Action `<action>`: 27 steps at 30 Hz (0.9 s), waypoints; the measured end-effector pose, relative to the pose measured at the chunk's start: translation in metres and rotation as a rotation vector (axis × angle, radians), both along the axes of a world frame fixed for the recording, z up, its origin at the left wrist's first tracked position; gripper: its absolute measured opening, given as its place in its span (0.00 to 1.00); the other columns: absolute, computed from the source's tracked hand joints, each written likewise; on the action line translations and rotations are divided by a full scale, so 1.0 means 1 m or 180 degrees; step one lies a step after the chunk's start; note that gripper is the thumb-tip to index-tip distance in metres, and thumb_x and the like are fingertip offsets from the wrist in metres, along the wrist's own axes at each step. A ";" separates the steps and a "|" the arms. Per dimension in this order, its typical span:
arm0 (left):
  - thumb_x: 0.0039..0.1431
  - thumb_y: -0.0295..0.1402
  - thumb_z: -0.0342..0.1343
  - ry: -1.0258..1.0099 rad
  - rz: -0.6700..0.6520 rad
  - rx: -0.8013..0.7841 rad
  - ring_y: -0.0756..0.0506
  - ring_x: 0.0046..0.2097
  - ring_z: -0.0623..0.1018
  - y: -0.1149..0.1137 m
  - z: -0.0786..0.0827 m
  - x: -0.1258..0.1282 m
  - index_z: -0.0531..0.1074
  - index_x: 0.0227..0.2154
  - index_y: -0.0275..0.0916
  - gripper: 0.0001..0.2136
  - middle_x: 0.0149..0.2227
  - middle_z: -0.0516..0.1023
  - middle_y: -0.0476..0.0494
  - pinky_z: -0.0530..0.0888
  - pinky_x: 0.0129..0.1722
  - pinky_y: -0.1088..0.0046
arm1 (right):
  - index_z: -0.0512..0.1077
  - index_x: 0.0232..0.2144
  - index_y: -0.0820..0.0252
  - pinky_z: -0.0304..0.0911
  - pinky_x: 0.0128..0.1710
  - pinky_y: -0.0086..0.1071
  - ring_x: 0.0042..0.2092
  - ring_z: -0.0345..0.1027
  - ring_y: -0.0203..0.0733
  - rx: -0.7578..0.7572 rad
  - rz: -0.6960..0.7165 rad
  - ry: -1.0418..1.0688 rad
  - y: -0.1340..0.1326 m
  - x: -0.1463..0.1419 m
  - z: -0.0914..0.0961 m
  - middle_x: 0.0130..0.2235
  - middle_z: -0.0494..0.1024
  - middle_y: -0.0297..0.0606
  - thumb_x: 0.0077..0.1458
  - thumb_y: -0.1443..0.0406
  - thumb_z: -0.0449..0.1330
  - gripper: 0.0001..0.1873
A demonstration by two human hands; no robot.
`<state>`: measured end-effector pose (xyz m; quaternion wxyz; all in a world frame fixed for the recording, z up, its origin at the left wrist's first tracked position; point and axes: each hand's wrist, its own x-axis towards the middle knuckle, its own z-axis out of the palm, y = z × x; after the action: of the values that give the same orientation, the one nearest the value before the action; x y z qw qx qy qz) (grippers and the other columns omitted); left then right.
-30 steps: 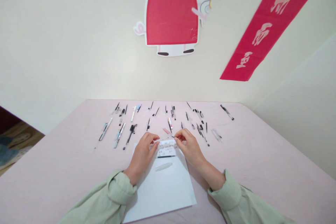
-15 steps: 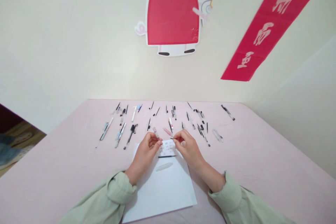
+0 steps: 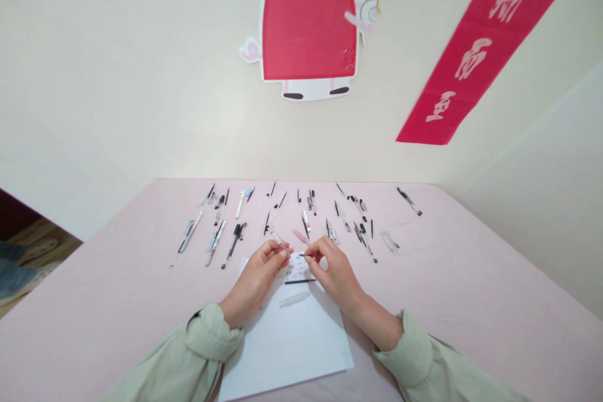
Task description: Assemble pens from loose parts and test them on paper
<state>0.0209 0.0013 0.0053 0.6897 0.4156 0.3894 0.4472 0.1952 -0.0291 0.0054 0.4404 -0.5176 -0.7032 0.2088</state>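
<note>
My left hand [image 3: 257, 275] is pinched on a clear pen barrel [image 3: 276, 238] that sticks up and away from its fingertips. My right hand [image 3: 332, 271] is pinched on a thin black refill [image 3: 303, 255] whose tip points left toward the left hand. Both hands hover over the top edge of a white sheet of paper [image 3: 292, 339] with small scribbles on it. A black refill [image 3: 300, 281] and a clear cap [image 3: 294, 299] lie on the sheet just below the hands.
Several pens and pen parts [image 3: 214, 242] lie in rows across the pink table [image 3: 471, 289] beyond the hands. A wall with a cartoon cut-out [image 3: 308, 31] and a red banner [image 3: 475, 50] stands behind. The table's left edge drops to the floor [image 3: 28, 251].
The hands have come apart from a joined grip: the clear barrel stays in the left hand, tilted up, and the right hand has drawn the black refill out and moved slightly toward me.
</note>
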 end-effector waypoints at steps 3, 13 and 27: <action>0.48 0.35 0.64 -0.0119 0.0019 -0.0073 0.48 0.40 0.76 -0.001 0.000 0.000 0.70 0.32 0.38 0.10 0.36 0.75 0.47 0.72 0.47 0.67 | 0.67 0.31 0.56 0.62 0.35 0.32 0.34 0.65 0.38 0.0008 0.0025 0.0025 0.000 -0.002 -0.001 0.32 0.69 0.33 0.54 0.72 0.56 0.06; 0.46 0.34 0.66 -0.0298 -0.0242 -0.0210 0.48 0.37 0.76 -0.007 0.001 0.005 0.71 0.32 0.38 0.12 0.32 0.75 0.49 0.72 0.43 0.69 | 0.66 0.30 0.55 0.63 0.34 0.32 0.32 0.64 0.37 0.0010 0.0029 0.0051 0.000 -0.008 0.005 0.32 0.68 0.33 0.55 0.71 0.56 0.06; 0.51 0.35 0.64 -0.0603 -0.0218 -0.0590 0.52 0.37 0.76 -0.005 -0.004 0.003 0.74 0.34 0.38 0.09 0.37 0.77 0.47 0.72 0.42 0.75 | 0.66 0.34 0.55 0.62 0.37 0.33 0.36 0.65 0.39 0.0112 -0.0002 -0.0325 0.001 -0.002 0.002 0.34 0.68 0.35 0.56 0.72 0.55 0.07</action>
<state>0.0236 -0.0034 0.0013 0.7736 0.3190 0.3479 0.4228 0.1929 -0.0284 0.0078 0.4130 -0.5200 -0.7282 0.1697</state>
